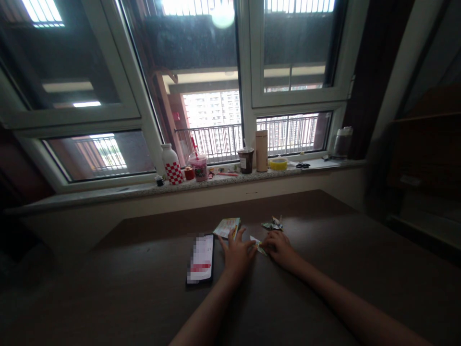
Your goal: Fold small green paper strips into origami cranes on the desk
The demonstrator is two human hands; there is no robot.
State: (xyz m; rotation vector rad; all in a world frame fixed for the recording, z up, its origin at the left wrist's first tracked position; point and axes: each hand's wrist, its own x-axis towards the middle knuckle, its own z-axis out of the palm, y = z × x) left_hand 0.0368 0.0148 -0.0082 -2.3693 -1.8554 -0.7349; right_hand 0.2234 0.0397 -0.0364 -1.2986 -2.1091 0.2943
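A small folded piece of printed paper point(258, 245) lies on the dark table between my hands. My right hand point(280, 247) has its fingers curled and pinches the paper's right side. With fingers spread, my left hand point(238, 254) rests flat, its thumb touching the paper's left edge. The fingertips of that hand reach the lower edge of a colourful printed booklet or stack of paper point(226, 227). Just beyond my right hand sits a crumpled or folded paper piece point(273, 224). To the left of my left hand lies a phone point(200, 259), its lit screen partly blurred out.
The brown table point(144, 298) stands below a window. Along the stone sill point(144, 191) are a checkered bottle point(172, 166), a pink drink cup point(199, 167), a dark cup point(246, 161), a tan flask point(261, 151), yellow tape point(278, 165) and scissors point(303, 166).
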